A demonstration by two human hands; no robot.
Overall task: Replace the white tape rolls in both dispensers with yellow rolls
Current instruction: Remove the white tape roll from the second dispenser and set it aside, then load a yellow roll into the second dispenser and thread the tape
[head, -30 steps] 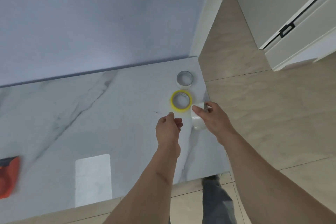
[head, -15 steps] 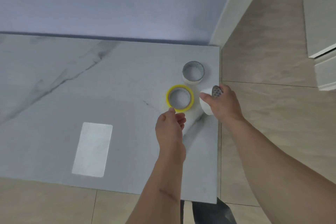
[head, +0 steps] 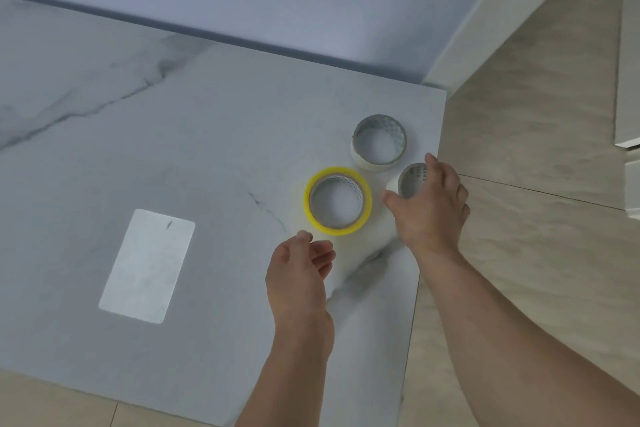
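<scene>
Right hand (head: 429, 208) grips white roll (head: 408, 184) near worktop (head: 207, 149) edge, w/ yellow roll (head: 337, 201) just beside, 2nd white roll (head: 379, 143) behind. Left hand (head: 299, 274) loosely open, empty, near yellow roll.

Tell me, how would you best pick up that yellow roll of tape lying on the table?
The yellow roll lies flat on the marble table, hole up. Probably best from above: thumb in the open core, fingers on the outer wall, pinching the near rim. The empty left hand is nearest that side; the right hand already holds a white roll.
</scene>
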